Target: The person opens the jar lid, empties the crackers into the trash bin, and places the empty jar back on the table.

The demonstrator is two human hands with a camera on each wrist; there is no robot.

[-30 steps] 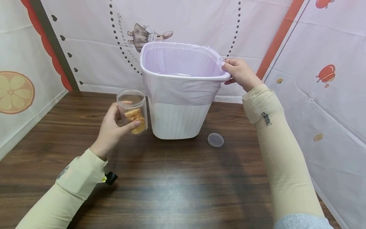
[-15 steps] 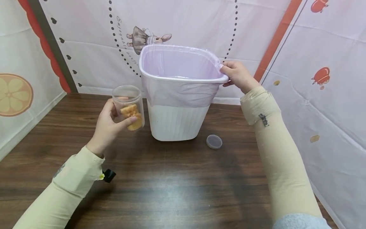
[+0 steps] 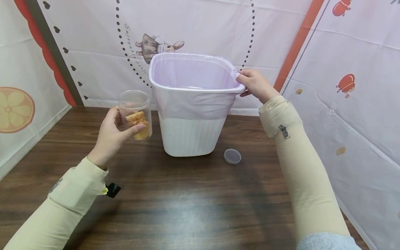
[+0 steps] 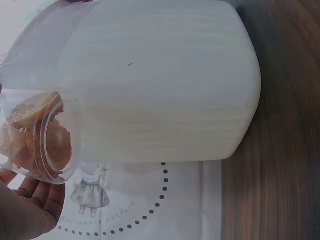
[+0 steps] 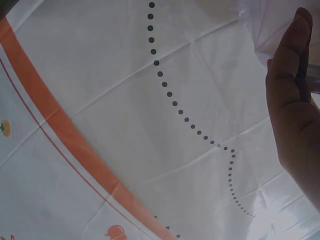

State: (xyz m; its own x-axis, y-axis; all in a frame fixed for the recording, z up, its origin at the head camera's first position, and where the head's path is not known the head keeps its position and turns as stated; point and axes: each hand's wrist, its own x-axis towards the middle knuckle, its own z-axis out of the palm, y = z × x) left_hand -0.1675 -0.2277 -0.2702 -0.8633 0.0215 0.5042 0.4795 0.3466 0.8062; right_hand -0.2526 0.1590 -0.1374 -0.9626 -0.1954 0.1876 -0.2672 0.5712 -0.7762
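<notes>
My left hand (image 3: 112, 133) grips a clear plastic jar (image 3: 135, 100), held upright and lidless just left of the bin. Inside it lie several orange-brown pieces (image 3: 139, 126) that look like dried food; the left wrist view shows the pieces (image 4: 42, 135) gathered at the jar's bottom. A white trash bin (image 3: 190, 137) stands on the table, its upper part covered by a translucent purple bag (image 3: 200, 104) folded over the rim. At the bin's right corner my right hand (image 3: 257, 85) pinches the rim and bag. The right wrist view catches only part of this hand (image 5: 295, 105).
A small round clear lid (image 3: 232, 156) lies on the dark wooden table (image 3: 175, 201), right of the bin's base. Printed white cloth (image 3: 200, 27) hangs behind and at both sides. A black piece (image 3: 113, 190) sticks out from the left sleeve.
My left hand has carried the jar slightly left and up, away from the bin. The right hand keeps its hold on the rim. The whole head view has shifted a little.
</notes>
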